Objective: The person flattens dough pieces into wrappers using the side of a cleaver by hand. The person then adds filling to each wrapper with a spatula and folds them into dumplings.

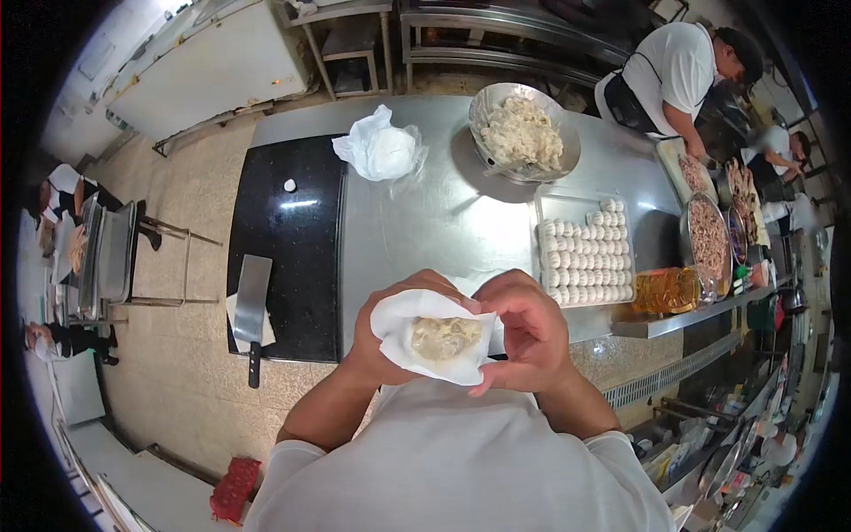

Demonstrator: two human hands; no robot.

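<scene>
A thin white dumpling wrapper (396, 312) lies spread in front of my chest, cupped from beneath by my left hand (368, 335). A lump of pale, wet filling (446, 338) sits in its middle. My right hand (532, 332) pinches the wrapper's right edge, with forefinger above and thumb below. Beyond my hands, a large metal bowl (483, 97) holds a heap of pale filling mixture (520, 133). To the right of my hands stands a clear tray (554, 202) with rows of round white dumplings (585, 257).
On the black board (288, 226) at left are a cleaver (253, 297) and a small white lump (289, 185). White plastic wrapping (383, 149) lies behind. An oil container (665, 291) and a bowl of chopped meat (706, 238) stand right. A co-worker (669, 75) works at the far right.
</scene>
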